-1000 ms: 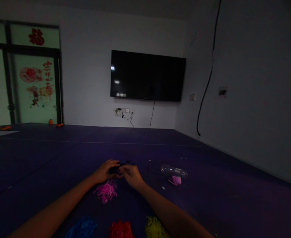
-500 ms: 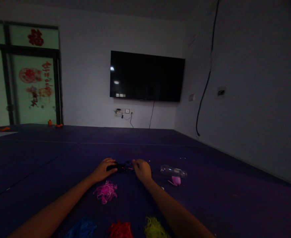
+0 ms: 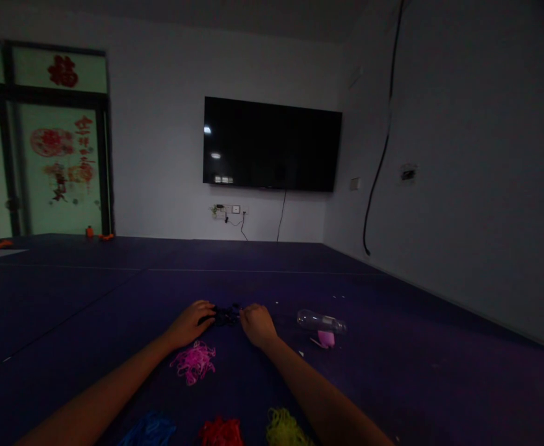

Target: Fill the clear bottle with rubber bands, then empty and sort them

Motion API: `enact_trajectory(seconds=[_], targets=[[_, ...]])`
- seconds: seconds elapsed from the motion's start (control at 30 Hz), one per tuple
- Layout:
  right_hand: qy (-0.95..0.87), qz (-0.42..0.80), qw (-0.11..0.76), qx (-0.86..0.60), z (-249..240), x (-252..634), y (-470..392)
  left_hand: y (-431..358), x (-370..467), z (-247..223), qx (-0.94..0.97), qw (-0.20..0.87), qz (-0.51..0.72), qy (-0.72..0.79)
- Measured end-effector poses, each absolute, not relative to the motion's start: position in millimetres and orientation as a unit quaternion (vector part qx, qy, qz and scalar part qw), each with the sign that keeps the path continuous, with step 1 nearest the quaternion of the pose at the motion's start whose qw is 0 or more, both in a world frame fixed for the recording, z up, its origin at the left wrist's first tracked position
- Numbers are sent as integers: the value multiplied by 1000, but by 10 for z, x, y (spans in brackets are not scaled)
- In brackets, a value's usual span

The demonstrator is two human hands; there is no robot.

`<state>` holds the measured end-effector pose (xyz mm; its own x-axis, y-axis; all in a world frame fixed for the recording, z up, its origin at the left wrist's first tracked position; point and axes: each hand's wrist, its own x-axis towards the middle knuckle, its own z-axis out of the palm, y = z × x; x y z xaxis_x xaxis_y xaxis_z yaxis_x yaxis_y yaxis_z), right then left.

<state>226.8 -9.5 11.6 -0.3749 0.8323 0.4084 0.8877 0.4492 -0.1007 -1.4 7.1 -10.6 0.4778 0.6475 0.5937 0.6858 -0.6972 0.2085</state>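
A heap of black bands lies on the purple counter between the hands. At its nine o'clock, the left hand curls against it; at three, the right hand bunches its fingertips. Whether either grip is clamped on a band, I cannot tell. Pink bands lie at seven o'clock, red bands at six.

Lighting: dim. A black television is mounted on the pale rear wall, above the sockets. Left: dark-framed glass door bearing red decals. Right: black cable hanging along the side wall. Foreground: dark purple table.
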Motion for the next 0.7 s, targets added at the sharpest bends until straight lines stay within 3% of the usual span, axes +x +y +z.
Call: enact_trajectory(seconds=[0.37, 0.57, 0.7], targets=[[-829, -24, 283, -482, 49, 2273, -27, 36, 1, -69, -859, 7, -326, -394], [-828, 143, 423, -341, -15, 2096, -68, 42, -19, -69, -871, -9, -318, -375], [-822, 291, 416, -257, -84, 1884, -142, 76, -41, -105, -866, 1, -329, -377]])
